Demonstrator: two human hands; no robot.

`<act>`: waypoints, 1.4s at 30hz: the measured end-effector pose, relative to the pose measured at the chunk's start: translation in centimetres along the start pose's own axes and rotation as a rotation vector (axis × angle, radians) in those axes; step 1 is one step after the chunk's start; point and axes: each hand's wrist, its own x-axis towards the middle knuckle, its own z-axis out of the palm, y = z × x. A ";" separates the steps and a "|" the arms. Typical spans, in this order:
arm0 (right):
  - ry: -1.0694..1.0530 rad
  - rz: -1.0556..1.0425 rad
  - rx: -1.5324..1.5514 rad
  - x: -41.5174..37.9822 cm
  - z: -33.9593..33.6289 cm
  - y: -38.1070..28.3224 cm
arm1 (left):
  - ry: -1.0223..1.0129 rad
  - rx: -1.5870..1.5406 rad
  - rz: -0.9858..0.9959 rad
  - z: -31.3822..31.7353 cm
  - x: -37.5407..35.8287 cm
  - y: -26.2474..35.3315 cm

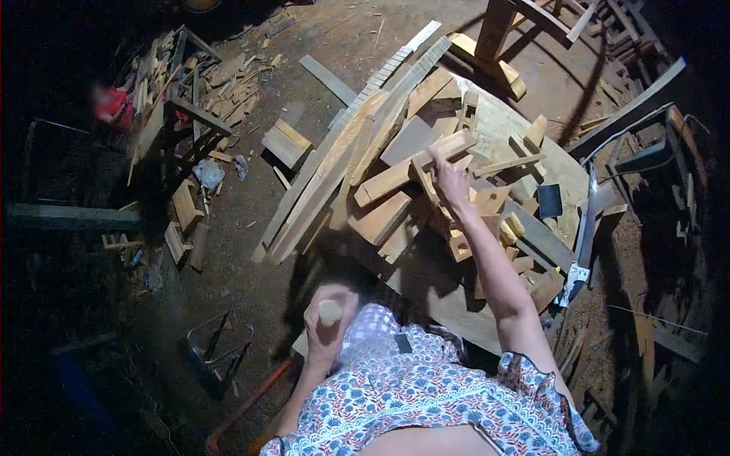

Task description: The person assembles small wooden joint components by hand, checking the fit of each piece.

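My left hand is closed around a short cylindrical piece with a pale round end facing up. It is slightly blurred, and I cannot make out what it belongs to. My right hand reaches over a heap of cut wood, its fingers on a wooden block that lies against a longer light block. The grip is partly hidden by the back of the hand. Close by are a wide block and a block with a cut-out hole.
Long wooden boards lean along the heap's left side. A handsaw-like metal strip lies at the right edge of the tabletop. Scrap wood litters the dirt floor. A person in red is at the far left.
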 end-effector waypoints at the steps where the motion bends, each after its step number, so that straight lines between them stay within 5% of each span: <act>1: 0.043 0.063 0.084 -0.6 -1.4 -1.4 | 0.001 -0.002 -0.009 0.4 0.6 -0.1; 4: 0.148 0.019 0.260 0.9 4.8 3.9 | -0.101 -0.038 0.030 1.1 3.9 0.5; 6: -0.243 -0.005 -0.092 0.6 2.7 3.2 | -0.154 -0.012 0.101 1.7 6.1 1.5; 10: -0.149 0.002 -0.007 -0.2 -3.5 -1.0 | -0.229 -0.154 0.158 3.4 9.4 0.2; 11: -0.091 -0.053 -0.167 0.7 -3.6 -0.2 | -0.209 -0.135 0.214 3.9 10.2 0.7; 12: -0.144 -0.138 -0.012 2.0 -4.2 1.9 | -0.245 -0.148 0.219 4.4 10.6 1.0; 13: -0.104 0.050 0.046 4.5 -6.0 1.1 | -0.252 -0.148 0.306 4.8 11.3 0.7; 14: -0.439 0.375 0.502 7.7 -8.1 4.9 | -0.266 -0.150 0.380 5.0 11.4 0.3; 15: 0.039 0.074 0.086 7.9 -9.4 4.4 | -0.457 -0.147 0.224 4.7 11.5 0.6; 17: 0.087 0.131 0.063 6.1 -17.1 -4.2 | -0.421 -0.156 0.293 5.6 12.0 0.1; 20: 0.307 -0.125 0.034 3.5 -18.4 -7.2 | -0.472 -0.238 0.224 6.3 11.9 0.2; 22: 0.014 -0.039 0.430 2.0 -14.8 -4.4 | -0.438 -0.291 0.261 6.6 11.9 0.7; 23: -0.082 -0.020 0.258 3.1 -9.5 0.3 | -0.482 -0.321 0.213 6.9 11.9 0.4; 24: -0.021 -0.115 -0.049 -0.3 -12.0 -4.4 | -0.485 -0.330 0.211 7.1 11.8 0.4; 27: -0.004 -0.191 0.006 -1.3 -7.9 0.5 | -0.558 -0.290 0.225 7.5 11.7 0.3; 32: -0.133 -0.006 -0.178 -1.3 -7.1 4.1 | -0.620 -0.337 0.307 8.5 9.7 -1.1; 33: -0.245 0.399 0.163 0.8 -6.9 6.1 | -0.623 -0.300 0.349 9.1 9.3 -2.5; 34: -0.281 0.143 -0.280 0.5 -6.5 6.3 | -0.620 -0.299 0.354 9.0 9.2 -2.2; 36: -0.030 0.191 0.055 1.4 -8.8 5.6 | -0.680 -0.295 0.335 8.5 9.3 -1.6; 37: -0.186 0.614 0.310 1.9 -11.9 2.5 | -0.661 -0.296 0.348 8.6 9.2 -1.8; 38: -0.204 0.655 0.490 2.8 -11.8 4.2 | -0.665 -0.297 0.329 8.5 8.5 -1.8; 40: -0.100 -0.012 0.332 7.4 -9.9 13.3 | -0.661 -0.329 0.296 8.5 9.1 -1.5; 42: 0.191 -0.125 -0.116 8.8 -14.2 9.3 | -0.630 -0.372 0.228 8.6 9.1 -1.2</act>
